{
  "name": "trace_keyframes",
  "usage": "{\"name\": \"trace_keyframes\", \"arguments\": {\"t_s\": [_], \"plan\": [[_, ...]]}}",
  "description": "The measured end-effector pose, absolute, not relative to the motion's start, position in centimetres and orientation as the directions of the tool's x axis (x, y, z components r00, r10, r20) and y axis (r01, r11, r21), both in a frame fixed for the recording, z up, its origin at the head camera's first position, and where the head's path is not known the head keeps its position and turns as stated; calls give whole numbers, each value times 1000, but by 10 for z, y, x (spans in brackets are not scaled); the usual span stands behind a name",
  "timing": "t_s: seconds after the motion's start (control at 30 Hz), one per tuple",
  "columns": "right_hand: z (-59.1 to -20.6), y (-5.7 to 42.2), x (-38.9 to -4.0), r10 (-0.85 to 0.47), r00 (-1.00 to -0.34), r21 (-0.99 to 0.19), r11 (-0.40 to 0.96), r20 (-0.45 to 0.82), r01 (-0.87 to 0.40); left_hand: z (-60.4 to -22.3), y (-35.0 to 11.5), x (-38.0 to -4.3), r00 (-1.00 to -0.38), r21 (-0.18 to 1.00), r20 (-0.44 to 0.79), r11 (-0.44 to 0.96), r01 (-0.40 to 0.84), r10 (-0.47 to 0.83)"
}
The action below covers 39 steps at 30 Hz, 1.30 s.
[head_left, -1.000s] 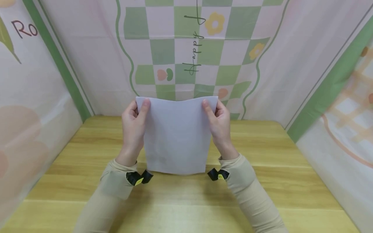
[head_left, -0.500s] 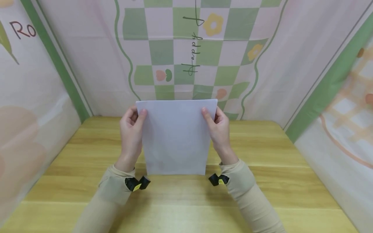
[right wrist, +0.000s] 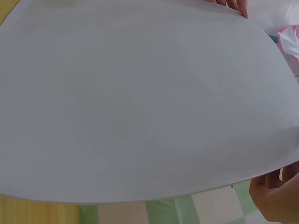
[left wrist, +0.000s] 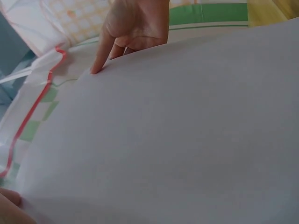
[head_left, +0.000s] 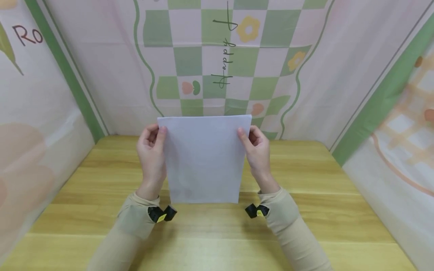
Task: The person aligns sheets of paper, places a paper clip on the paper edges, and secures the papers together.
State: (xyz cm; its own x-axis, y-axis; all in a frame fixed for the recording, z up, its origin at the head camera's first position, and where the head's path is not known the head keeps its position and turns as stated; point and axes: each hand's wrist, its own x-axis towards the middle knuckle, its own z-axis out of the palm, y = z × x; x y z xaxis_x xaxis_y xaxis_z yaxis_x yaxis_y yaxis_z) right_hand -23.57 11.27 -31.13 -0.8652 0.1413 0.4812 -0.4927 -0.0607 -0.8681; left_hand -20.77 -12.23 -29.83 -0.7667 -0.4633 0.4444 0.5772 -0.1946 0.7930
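Note:
A blank white sheet of paper (head_left: 203, 162) stands upright before me, its lower edge down at the table top. My left hand (head_left: 151, 156) pinches its left margin near the upper corner, thumb on the near face and fingers behind. At the opposite margin, my right hand (head_left: 258, 156) pinches it the same way. The paper (left wrist: 173, 130) fills most of the left wrist view, with my right hand (left wrist: 135, 23) beyond it. In the right wrist view, fingers of my right hand (right wrist: 278, 196) curl at the sheet's edge, and left fingertips (right wrist: 236, 5) show at the top.
The wooden table (head_left: 217, 237) spreads under both forearms. Behind it hangs a fabric backdrop (head_left: 190, 60) with green and white checks, and printed curtains (head_left: 44, 139) close in both sides. Each sleeve cuff bears a small black camera (head_left: 162, 213).
The sheet's upper edge, which sagged in the middle one second ago, is now straight and slightly lower. Both thumbs have slid down and a little outward along the margins.

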Motion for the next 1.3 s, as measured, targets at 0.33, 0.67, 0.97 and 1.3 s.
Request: {"name": "trace_keyframes", "arguments": {"t_s": [0.33,0.67,0.97,1.3], "plan": [[-315,118,-235,165,-878,-885,-46,450,-463,-300,-122,-212,-741,755,431,-244,609,-515],[-314,121,-235,151,-881,-886,-54,449,-461,-301,-121,-216,-705,725,434,-247,643,-561],[-316,124,-237,150,-880,-884,-68,450,-463,-300,-118,-218,-696,708,414,-273,651,-587],[-318,127,-237,146,-886,-891,-51,440,-451,-300,-117,-219,-695,667,411,-325,670,-590]]}}
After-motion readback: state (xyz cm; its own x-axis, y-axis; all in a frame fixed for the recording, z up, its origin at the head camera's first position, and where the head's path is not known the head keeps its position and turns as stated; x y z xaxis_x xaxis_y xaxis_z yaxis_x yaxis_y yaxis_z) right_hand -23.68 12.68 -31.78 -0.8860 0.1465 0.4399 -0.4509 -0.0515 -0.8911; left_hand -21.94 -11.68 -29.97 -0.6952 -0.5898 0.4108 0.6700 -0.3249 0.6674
